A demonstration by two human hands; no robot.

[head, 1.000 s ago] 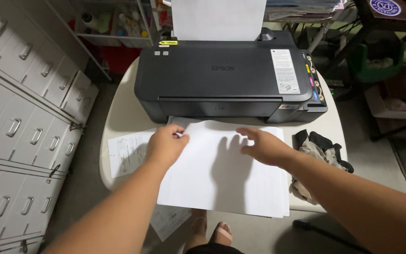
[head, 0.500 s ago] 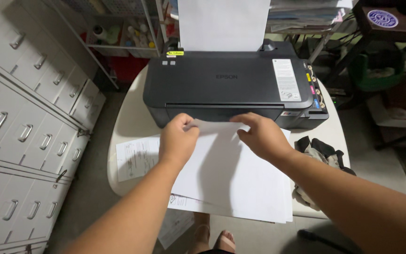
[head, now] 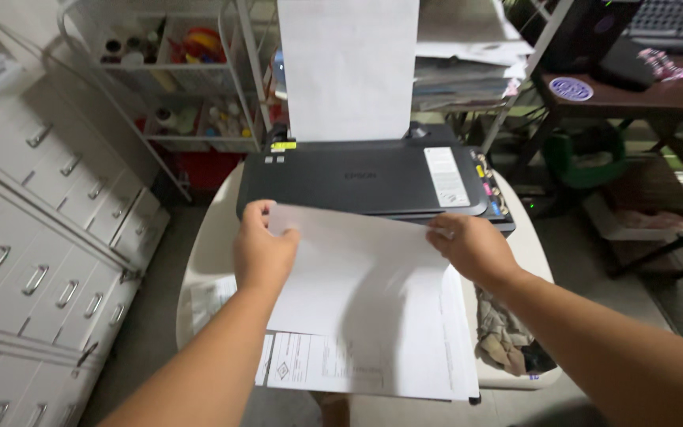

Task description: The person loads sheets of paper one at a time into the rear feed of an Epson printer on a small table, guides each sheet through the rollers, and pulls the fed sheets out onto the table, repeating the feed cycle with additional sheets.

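- While both arms reached out over the small pale table [head: 209,237], the left hand [head: 261,251] was closed on the near-left corner of a blank white sheet [head: 357,269], thumb on top and fingers curled beneath the edge.
- The right hand [head: 472,247] pinched the sheet's opposite top corner — fingers folded over the paper's edge, thumb hidden under it.
- Held between the two hands, the sheet was lifted at its far edge and tilted, its upper edge just in front of the black printer [head: 365,178], covering part of the printer's front.
- Under the raised sheet lay a stack of papers [head: 428,356] on the table; the lowest visible page showed printed text and hung over the table's near edge.
- Another printed page [head: 211,300] lay on the table to the left, partly hidden by the left forearm.
- A tall white page [head: 348,67] stood upright in the printer's rear feed.
- A crumpled cloth [head: 503,332] — beige and dark — sat on the table just right of the stack, below the right wrist.
- A grey cabinet of small drawers [head: 41,261] stood along the left side, well apart from the hands.
- A wire shelf rack [head: 175,79] holding bottles stood behind the printer on the left, and a dark wooden desk [head: 634,87] stood at the far right.
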